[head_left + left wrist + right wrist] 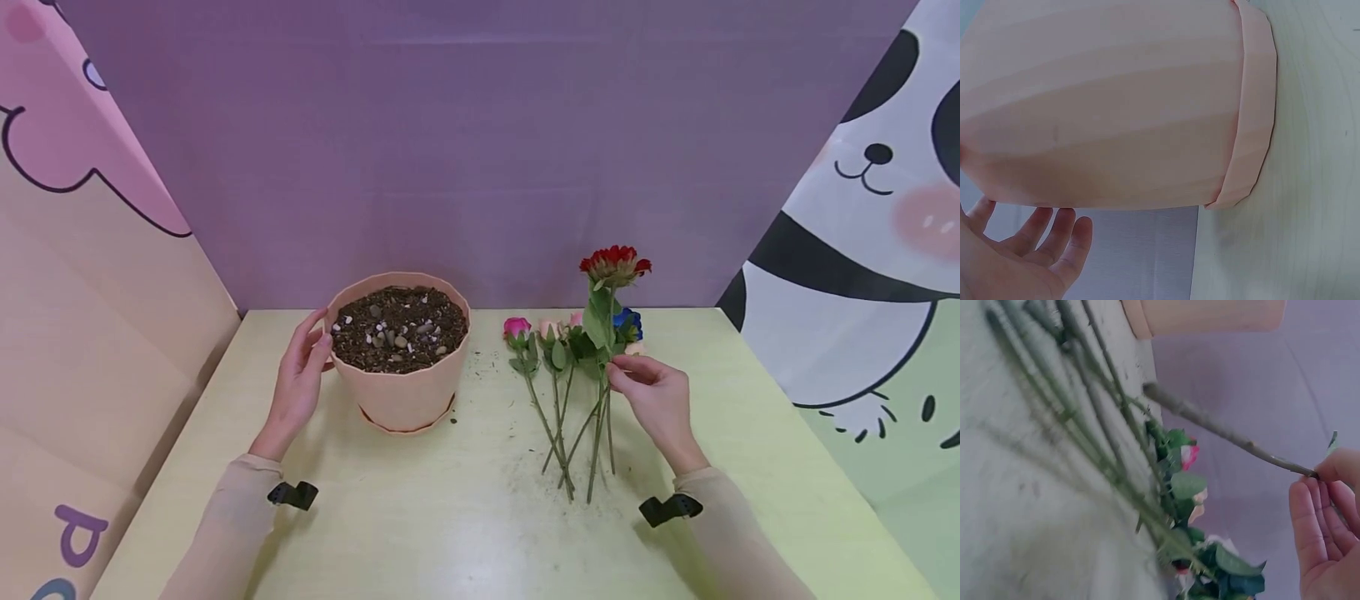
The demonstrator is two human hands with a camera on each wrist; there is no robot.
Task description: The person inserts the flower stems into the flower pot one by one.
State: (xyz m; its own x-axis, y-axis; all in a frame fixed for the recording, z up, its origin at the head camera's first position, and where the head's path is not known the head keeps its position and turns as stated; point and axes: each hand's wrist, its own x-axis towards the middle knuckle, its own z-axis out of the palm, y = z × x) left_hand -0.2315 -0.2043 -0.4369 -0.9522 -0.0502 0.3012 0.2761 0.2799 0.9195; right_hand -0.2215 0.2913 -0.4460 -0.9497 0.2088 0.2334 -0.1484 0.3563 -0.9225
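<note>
To my left stands a pale panel (82,333) with a pink cartoon printed high on it. My left hand (298,383) has its fingers spread and only slightly bent, laid against the left side of the pot (397,402), with the thumb at the near side by the rim. It does not wrap round it. A black strap (293,495) sits at that wrist, over a light sleeve (232,525).

The pot stands upright on its saucer (408,430), at the left back of the table (405,533). Dark soil (360,354) fills it nearly to the rim, dotted with pebbles (401,342). Behind hangs a purple backdrop (480,150).

Right of the pot lie the loose flowers: a pink rose (517,327), then a pale rose (550,331), and a blue flower (628,322) further right, stems crossing towards me amid scattered crumbs (540,475).

Above them I hold the red flower (615,267), head up; my right hand (656,400) pinches its stem between thumb and fingers, and the stem's cut end is clear of the table. Rightmost is a panda panel (847,333).
</note>
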